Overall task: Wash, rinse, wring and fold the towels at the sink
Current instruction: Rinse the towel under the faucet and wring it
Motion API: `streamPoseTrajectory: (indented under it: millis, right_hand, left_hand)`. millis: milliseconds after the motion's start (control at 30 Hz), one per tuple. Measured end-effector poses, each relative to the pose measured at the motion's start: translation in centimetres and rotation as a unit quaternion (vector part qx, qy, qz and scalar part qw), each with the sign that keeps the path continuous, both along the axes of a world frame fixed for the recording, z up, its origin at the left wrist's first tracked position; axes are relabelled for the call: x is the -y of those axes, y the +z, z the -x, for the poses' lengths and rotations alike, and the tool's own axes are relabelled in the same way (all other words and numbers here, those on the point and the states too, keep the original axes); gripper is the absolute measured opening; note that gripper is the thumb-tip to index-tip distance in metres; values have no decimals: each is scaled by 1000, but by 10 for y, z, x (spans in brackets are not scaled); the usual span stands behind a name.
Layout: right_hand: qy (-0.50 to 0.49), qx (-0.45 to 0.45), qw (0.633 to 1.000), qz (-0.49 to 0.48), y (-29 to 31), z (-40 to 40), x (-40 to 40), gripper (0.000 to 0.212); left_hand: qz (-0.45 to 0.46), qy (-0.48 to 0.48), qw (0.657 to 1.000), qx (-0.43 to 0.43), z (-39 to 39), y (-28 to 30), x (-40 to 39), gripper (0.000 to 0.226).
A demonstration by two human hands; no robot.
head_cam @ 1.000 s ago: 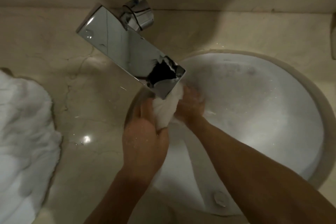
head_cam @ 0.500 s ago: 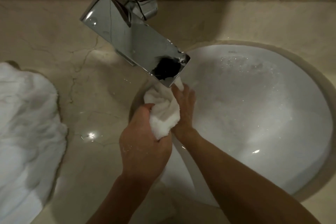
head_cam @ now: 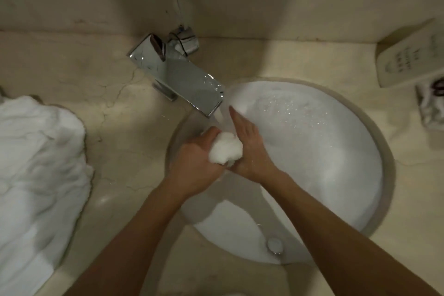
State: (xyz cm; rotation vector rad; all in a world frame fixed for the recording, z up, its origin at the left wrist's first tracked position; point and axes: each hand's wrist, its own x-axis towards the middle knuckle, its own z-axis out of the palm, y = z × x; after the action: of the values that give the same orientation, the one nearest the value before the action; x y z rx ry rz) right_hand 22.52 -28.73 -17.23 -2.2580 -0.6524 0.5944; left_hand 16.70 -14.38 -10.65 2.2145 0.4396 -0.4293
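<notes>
Item: drain stopper (head_cam: 274,245), metal, set in the white basin (head_cam: 324,151) on the near side of both hands, between the two forearms.

Item: left hand (head_cam: 194,158), over the left part of the basin. Fingers curled round a small white towel (head_cam: 225,149), gripping it from the left.

Item: small white towel, bunched into a wet ball, held between the two hands above the basin and just below the water stream (head_cam: 222,118).

Item: right hand (head_cam: 247,144), touching the towel from the right. Fingers straight and together, pointing away from the person, palm pressed flat against the bundle.

Item: pile of white towels (head_cam: 38,170), heaped on the beige stone counter (head_cam: 125,132), well to the left of the left hand.

Item: water stream, falling beside the fingertips of the right hand onto the towel. Droplets speckle the basin wall beyond the right hand.

Item: chrome faucet (head_cam: 177,79), flat rectangular spout, beyond and left of the hands, angled toward them, running.

Item: printed card (head_cam: 408,60), pale, leaning at the wall far to the right of the right hand; lettering illegible.
</notes>
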Motion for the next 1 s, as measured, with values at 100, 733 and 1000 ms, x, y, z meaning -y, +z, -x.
streamPoseTrajectory:
  millis: [100,733,1000]
  right_hand:
    - [-44,-130,985,-108,16,-18,6,73]
    - [-96,-172,977,-87,95,-25,-3,44]
    - [-136,-143,975,-103,150,-17,37,26]
  left_hand:
    - [31,9,999,8,-30,-1,-3,55]
    - [-31,-55,991,115,-30,1,-14,51]
    - [127,13,982,138,-33,24,25,28]
